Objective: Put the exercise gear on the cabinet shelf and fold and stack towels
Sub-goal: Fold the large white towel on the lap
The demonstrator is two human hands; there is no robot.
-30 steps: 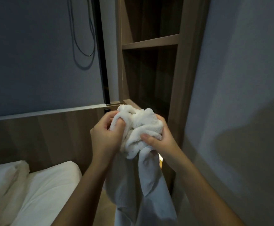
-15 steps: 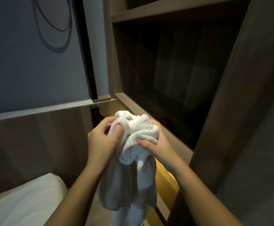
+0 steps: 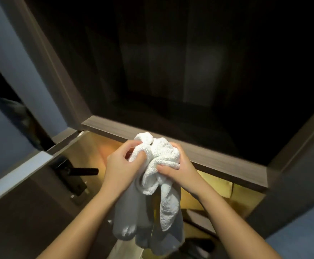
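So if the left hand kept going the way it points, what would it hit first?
The left hand grips the bunched towel, so that comes first; past it, probably the right hand, then the front edge of the cabinet shelf, though depth is hard to judge.

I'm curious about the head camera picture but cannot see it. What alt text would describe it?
A person's left hand and right hand grip a bunched white towel in front of the front edge of a dark wooden cabinet shelf; its loose ends hang down. A black handle juts out at the left.
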